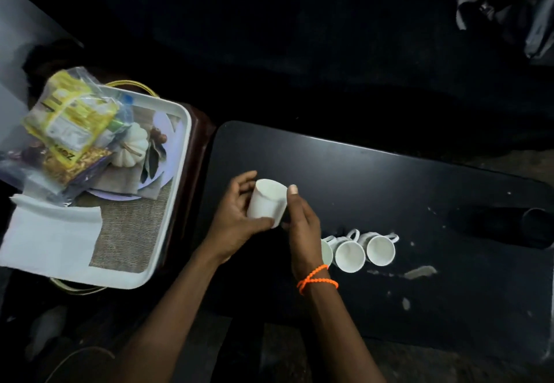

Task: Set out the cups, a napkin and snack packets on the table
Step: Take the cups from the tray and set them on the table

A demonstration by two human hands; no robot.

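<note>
Currently both hands, left and right, grip one cup above the counter; three cups stand beside.

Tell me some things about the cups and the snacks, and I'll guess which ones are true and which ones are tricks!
1. Both hands hold one white cup above the black table. True: the left hand and the right hand are both on it.
2. The held cup is upside down. True.
3. The cups on the table are stacked in a tower. False: they stand side by side in a row, openings up.
4. The snack packets are already on the black table. False: they lie on the white tray.
5. The napkin is on the tray. True.
</note>
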